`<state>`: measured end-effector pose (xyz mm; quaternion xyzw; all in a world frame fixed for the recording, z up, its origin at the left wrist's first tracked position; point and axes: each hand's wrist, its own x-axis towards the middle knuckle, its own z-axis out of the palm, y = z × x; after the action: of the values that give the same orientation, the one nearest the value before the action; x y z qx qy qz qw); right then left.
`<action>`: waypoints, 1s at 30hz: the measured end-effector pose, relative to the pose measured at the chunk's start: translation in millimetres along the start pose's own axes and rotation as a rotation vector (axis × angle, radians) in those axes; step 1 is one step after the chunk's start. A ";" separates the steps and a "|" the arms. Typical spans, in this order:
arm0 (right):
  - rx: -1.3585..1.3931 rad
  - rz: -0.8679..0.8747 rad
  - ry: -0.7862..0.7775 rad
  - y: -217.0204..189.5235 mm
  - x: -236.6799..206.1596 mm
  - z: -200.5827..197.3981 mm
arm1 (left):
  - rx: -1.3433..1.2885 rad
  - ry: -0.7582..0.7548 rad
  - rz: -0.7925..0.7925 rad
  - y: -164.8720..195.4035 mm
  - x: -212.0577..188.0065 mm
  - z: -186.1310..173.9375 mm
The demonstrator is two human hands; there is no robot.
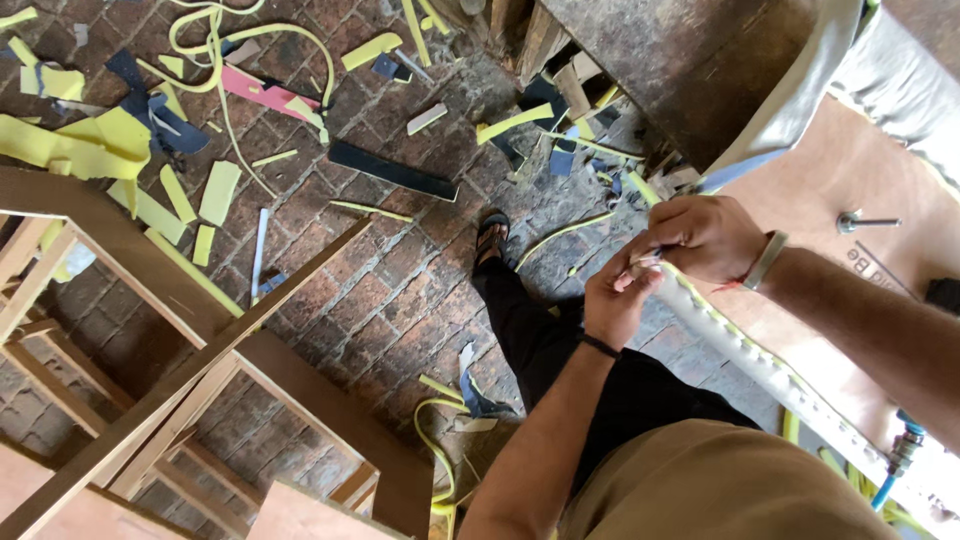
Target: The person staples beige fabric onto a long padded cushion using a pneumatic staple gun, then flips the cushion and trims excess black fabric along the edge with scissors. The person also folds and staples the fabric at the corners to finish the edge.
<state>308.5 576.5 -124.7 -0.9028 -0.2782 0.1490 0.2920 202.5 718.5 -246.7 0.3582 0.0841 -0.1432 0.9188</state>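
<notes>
The brick floor [400, 270] fills most of the view and is covered with cut scraps, mostly yellow foam pieces [95, 140], some dark blue and one pink. At the left stand bare wooden frames [150, 300]. At the right lies a brown plywood table [850, 170], with a dark, worn wooden block [700, 70] above it. The person stands between them in black trousers, with one sandal [490, 235] on the bricks.

A long white strip [760, 365] with a thin yellow edge runs from the lower right corner up to the hands and rests along the table edge. Its upper end is between both hands, just beside the table.

The right hand [710, 235], with a band on the wrist, is clenched over the end of the strip. The left hand [615, 300] holds the strip from below, its fingers [632, 275] pinching the tip. What exactly is between the fingers is too small to tell.

I judge that the step in hand is work on the strip's very end, perhaps parting or fitting the yellow edge there. The next move calls for a firm pinch from the left hand and a slow, even pull by the right, so the thin edge does not tear.

On the table lies a metal bolt [865, 222], well apart from the hands. Near the lower right is a blue hose [885, 490].
</notes>
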 end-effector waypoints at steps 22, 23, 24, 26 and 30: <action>0.443 1.191 -0.342 -44.8 27.2 -1.3 | -0.177 0.289 -0.030 -24.6 15.1 -13.0; 0.396 1.167 -0.352 -49.2 29.8 -2.5 | -0.186 0.238 -0.009 -24.0 13.0 -13.7; 0.348 1.140 -0.359 -53.5 31.4 -3.6 | -0.194 0.184 0.015 -23.1 10.6 -14.6; 0.441 1.093 -0.290 -60.3 35.3 -1.1 | -0.272 0.122 -0.023 -21.9 6.5 -16.1; 0.648 1.131 -0.145 -59.4 35.9 12.4 | -0.339 0.126 -0.080 -23.8 2.7 -18.2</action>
<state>307.3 643.2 -102.0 -0.7636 0.2797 0.4166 0.4063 196.5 713.6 -275.8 0.2030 0.1787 -0.1406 0.9524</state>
